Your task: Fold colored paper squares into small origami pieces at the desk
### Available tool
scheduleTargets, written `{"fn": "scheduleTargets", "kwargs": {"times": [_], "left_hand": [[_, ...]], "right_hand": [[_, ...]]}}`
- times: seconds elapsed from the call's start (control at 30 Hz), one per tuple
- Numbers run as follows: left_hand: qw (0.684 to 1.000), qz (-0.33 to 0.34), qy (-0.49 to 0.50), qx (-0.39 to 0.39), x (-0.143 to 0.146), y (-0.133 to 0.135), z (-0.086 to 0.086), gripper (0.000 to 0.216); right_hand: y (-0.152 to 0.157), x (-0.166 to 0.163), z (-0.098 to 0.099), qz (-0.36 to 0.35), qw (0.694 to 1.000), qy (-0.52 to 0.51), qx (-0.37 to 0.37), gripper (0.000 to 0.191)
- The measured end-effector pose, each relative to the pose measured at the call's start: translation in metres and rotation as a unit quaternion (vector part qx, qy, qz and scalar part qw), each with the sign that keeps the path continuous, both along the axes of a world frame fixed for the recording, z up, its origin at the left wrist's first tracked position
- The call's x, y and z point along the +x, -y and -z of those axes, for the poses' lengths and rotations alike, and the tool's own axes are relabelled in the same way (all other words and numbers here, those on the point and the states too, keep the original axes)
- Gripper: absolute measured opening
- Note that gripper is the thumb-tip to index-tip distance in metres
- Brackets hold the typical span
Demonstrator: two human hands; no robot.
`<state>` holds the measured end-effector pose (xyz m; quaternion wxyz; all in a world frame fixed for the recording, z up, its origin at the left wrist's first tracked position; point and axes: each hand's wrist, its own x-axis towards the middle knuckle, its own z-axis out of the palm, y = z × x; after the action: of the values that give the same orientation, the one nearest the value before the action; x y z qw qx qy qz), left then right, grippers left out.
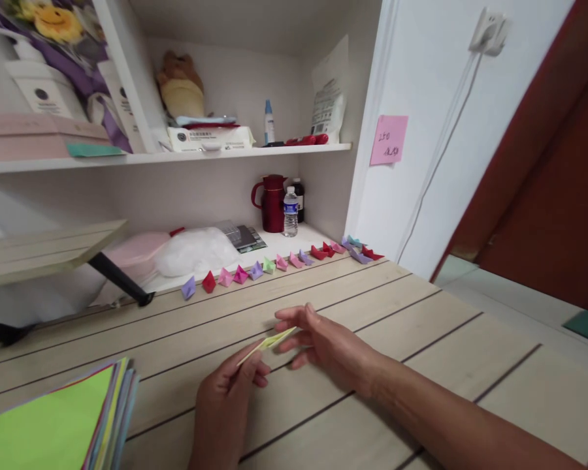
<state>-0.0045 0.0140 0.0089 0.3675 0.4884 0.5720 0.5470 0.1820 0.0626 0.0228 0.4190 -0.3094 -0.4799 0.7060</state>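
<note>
A small piece of folded yellow paper point(273, 340) is pinched between the thumb and fingers of my left hand point(232, 385), held over the striped wooden table point(451, 352). My right hand point(329, 343) reaches in from the right, its fingers apart and curved around the far end of the paper. Whether those fingers touch it I cannot tell. Beyond both hands, a row of small folded paper boats in purple, red, pink and green runs along the table's back edge, among them a green boat point(269, 266) and a red boat point(209, 282).
At the front left lies a stack of coloured paper point(49, 418), lime green on top. A small raised stand point(53, 251) with black legs is behind it. Shelves at the back hold a dark red jug point(273, 205), a water bottle point(291, 212) and a white plastic bag point(196, 251).
</note>
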Motion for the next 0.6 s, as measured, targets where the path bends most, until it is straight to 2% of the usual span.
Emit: {"fn": "scheduleTargets", "kwargs": {"times": [0.07, 0.13, 0.23, 0.4, 0.6], "left_hand": [[1.000, -0.006, 0.023, -0.014, -0.001, -0.001, 0.001, 0.033], [0.999, -0.002, 0.034, -0.011, 0.000, -0.001, 0.001, 0.032], [0.999, 0.035, 0.029, -0.001, 0.004, 0.001, 0.000, 0.032], [0.997, 0.075, 0.027, -0.009, 0.007, 0.003, -0.003, 0.044], [0.996, 0.081, 0.031, 0.003, 0.005, 0.002, -0.002, 0.045]], "right_hand": [[0.002, -0.002, 0.001, -0.006, 0.998, 0.005, 0.058, 0.057], [0.004, -0.005, 0.003, 0.005, 0.996, 0.022, 0.082, 0.059], [0.005, -0.008, 0.002, 0.035, 0.996, 0.052, 0.067, 0.036], [0.005, -0.008, -0.001, 0.058, 0.994, 0.085, 0.039, 0.036], [0.003, -0.010, 0.010, 0.077, 0.991, 0.082, 0.068, 0.030]]}}
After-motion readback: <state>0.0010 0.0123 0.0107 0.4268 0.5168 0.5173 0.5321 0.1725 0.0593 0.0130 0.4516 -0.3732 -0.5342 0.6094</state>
